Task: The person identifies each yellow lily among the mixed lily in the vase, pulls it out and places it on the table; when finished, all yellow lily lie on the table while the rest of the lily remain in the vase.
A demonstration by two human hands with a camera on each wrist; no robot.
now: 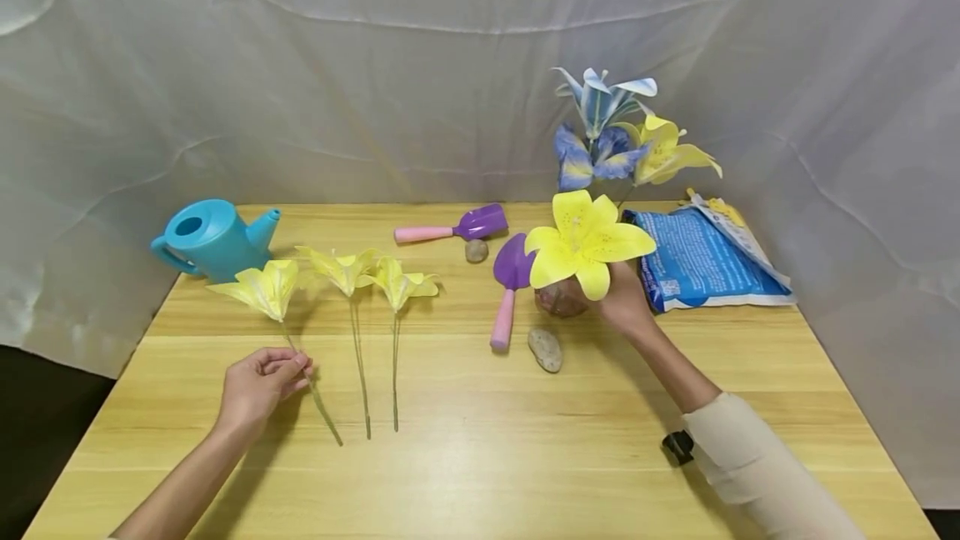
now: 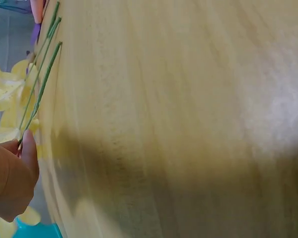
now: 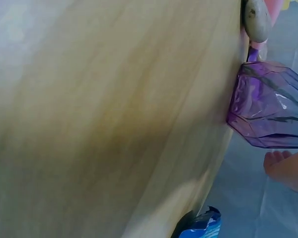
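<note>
Now, in the head view, the left hand [image 1: 258, 386] pinches a yellow lily [image 1: 264, 290] by its stem, beside two other lilies [image 1: 399, 283] on the table [image 1: 480, 473]. Left wrist: thumb [image 2: 30, 151] against stem. Right wrist: right hand [image 3: 290, 171] beside a purple vase [image 3: 268, 106], its grip unclear.

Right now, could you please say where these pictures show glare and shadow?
Head view: soft glare on the table, shadow beside the left hand; left wrist view: glare at right, shadow below; right wrist view: glare top left, faint shadow midway.
</note>
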